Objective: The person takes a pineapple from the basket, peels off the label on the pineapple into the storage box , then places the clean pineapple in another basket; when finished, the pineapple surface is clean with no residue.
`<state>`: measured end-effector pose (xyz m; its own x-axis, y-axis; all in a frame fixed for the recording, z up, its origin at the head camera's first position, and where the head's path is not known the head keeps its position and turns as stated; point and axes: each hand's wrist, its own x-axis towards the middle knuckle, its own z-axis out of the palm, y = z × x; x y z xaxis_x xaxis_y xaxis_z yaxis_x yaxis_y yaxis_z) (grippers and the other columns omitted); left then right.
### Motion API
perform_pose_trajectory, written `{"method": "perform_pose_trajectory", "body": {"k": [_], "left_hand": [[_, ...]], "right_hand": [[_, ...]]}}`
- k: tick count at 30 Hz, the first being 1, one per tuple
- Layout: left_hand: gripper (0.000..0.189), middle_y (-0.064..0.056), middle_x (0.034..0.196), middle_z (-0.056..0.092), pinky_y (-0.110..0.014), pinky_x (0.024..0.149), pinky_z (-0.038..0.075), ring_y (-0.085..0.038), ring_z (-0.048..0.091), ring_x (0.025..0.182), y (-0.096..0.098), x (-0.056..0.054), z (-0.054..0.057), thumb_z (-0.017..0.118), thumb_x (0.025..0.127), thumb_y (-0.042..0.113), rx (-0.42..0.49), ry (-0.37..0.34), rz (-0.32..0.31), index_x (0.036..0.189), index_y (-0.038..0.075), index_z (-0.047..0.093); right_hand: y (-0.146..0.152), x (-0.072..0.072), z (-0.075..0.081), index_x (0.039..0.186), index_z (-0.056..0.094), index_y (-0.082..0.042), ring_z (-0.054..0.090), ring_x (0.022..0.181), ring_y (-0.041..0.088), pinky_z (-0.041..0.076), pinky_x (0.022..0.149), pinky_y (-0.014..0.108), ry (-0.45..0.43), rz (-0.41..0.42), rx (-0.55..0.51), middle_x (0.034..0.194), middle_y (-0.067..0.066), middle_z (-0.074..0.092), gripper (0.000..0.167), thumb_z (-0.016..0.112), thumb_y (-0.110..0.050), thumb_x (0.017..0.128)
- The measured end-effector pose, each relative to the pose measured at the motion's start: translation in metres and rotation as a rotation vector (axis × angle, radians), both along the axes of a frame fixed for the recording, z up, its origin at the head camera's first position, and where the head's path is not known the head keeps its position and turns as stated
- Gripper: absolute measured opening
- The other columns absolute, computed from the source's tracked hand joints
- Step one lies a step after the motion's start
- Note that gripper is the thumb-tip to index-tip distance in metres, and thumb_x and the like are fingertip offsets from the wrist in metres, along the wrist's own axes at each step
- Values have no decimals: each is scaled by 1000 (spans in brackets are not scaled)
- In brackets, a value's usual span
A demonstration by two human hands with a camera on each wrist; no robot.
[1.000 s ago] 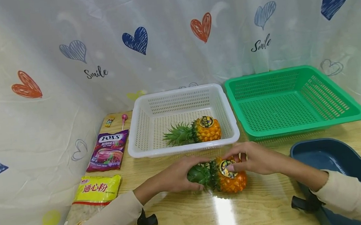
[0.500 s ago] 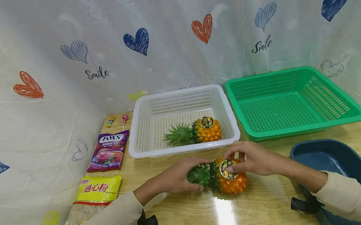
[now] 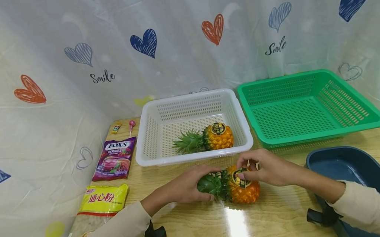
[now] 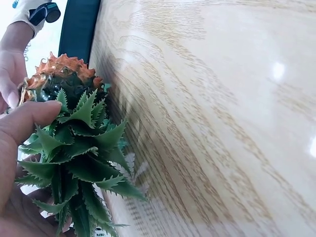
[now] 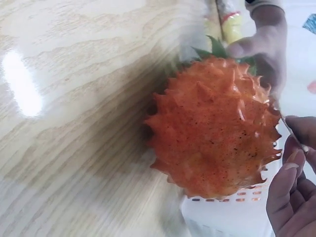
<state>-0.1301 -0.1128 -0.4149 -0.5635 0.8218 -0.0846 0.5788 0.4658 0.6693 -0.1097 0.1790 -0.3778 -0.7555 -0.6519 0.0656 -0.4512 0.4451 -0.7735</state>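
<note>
left grip [image 3: 193,185]: curled round the leaves [image 3: 210,185] of the pineapple [image 3: 247,195] | right grip [image 3: 265,167]: pinching its round label [image 3: 243,183] (edge off the skin) | white basket [image 3: 194,158]: just beyond both grips

Bright light leaves white glare [image 3: 237,226] on the wooden table [image 3: 191,226].

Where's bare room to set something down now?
Free: inside the green basket; the white basket behind its pineapple; table on the near side of the held pineapple, left of the blue bin. Crowded: the left side, with purple bag and yellow bag, and the narrow strip between held pineapple and white basket.
</note>
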Motion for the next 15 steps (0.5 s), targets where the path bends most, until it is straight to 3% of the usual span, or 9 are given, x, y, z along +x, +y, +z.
{"method": "perform_pose_trajectory", "body": {"k": [8,15], "left_hand": [[77,2,152,48,-37,108,45,-17,49,134,1,0,-1,79,87,27,2,-33,24,154,24,41],[77,2,151,48,-30,98,48,-13,52,127,0,0,-1,79,87,29,-10,-64,40,154,29,39]], "right_hand": [[2,3,11,98,67,-22,51,64,5,47,54,24,15,47,-96,78,-8,59,5,71,-20,95],[14,1,16,95,65,-18,48,57,6,44,50,24,-87,117,-128,74,-5,58,5,69,-16,96]]}}
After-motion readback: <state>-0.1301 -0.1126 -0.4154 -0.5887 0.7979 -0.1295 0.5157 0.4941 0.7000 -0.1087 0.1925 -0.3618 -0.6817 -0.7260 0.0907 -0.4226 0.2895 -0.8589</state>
